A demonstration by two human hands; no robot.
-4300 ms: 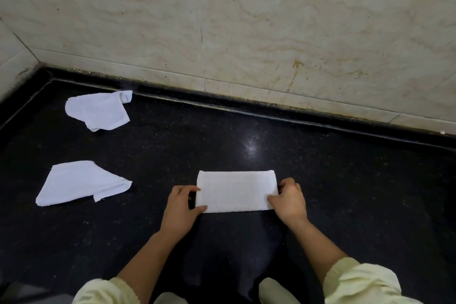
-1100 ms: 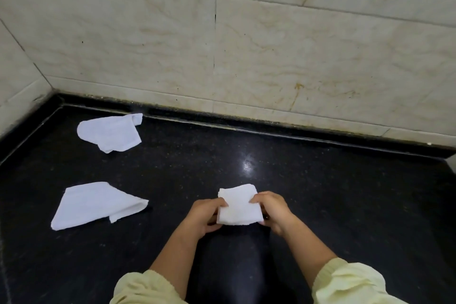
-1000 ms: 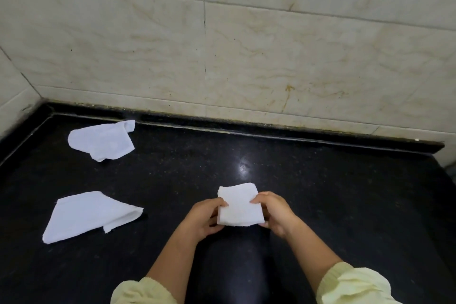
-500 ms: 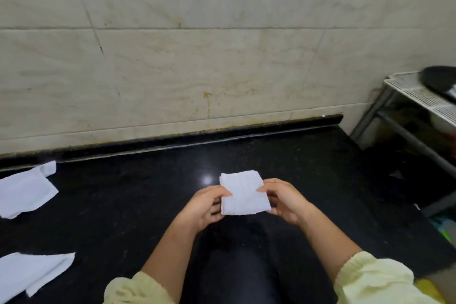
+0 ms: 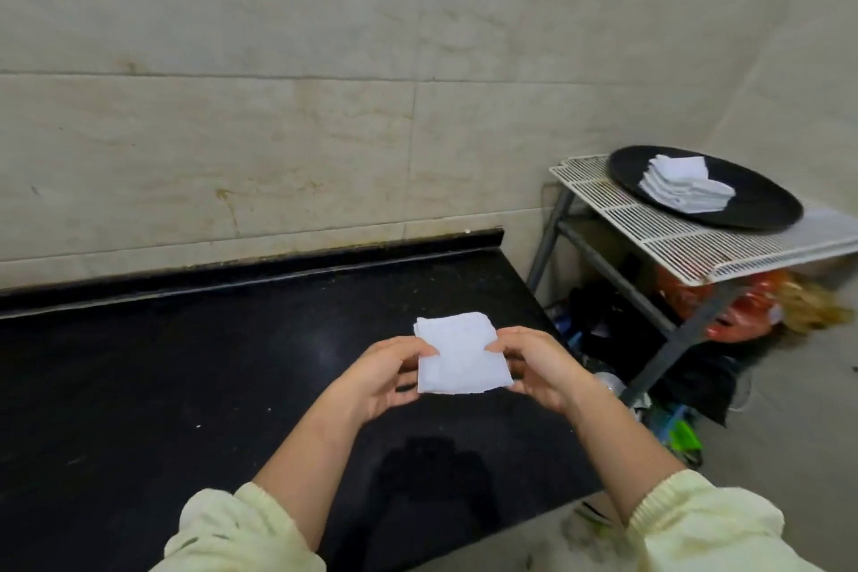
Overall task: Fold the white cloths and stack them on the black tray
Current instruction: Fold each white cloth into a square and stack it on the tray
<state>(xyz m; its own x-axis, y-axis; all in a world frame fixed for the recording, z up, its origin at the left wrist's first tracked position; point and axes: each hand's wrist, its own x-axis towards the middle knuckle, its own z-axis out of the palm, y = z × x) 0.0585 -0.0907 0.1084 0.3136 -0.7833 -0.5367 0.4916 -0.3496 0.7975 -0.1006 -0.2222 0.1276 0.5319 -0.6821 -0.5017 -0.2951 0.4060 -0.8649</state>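
The folded cloth (image 5: 459, 358) is between the left hand (image 5: 380, 376) and the right hand (image 5: 538, 367), over the counter (image 5: 185, 376). A rack (image 5: 673, 242) stands to the right. The tray (image 5: 763, 204) lies on it, with a stack of cloths (image 5: 682, 188) on the tray.

wall: faced in large beige marble-look tiles (image 5: 278, 130); a rusty streak is seen near the base.
counter: a black speckled stone slab (image 5: 162, 386), edged at the back by a raised black lip (image 5: 325, 253); a dim glare is reflected on it.
rack: a white wire shelf (image 5: 696, 246) is carried on grey metal legs (image 5: 550, 237), right of the counter.
under rack: dark clutter and an orange bag (image 5: 743, 307) are piled.
floor: pale (image 5: 812, 409), seen at the right.
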